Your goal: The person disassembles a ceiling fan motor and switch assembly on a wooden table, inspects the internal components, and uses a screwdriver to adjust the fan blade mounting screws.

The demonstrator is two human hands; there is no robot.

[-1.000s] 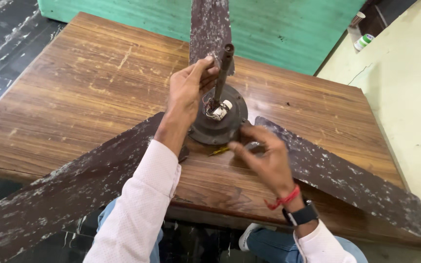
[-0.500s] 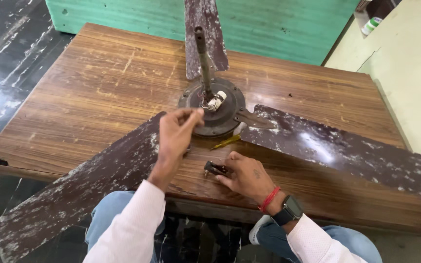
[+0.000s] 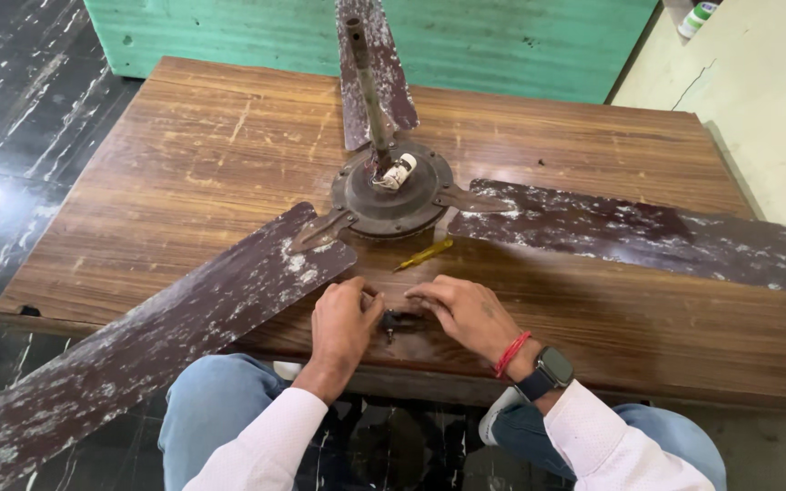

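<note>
Pinching small dark part [image 3: 399, 320]: left hand [image 3: 343, 318], right hand [image 3: 464, 309]; fan blade [image 3: 166, 332], yellow screwdriver [image 3: 424, 255] near.

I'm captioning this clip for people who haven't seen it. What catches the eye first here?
A worn brown ceiling fan lies across the scratched wooden table, its three flaking blades spread out and its rod sticking up. At the near edge, the left hand and right hand meet on a small dark part, with a yellow-handled tool just beyond.
</note>
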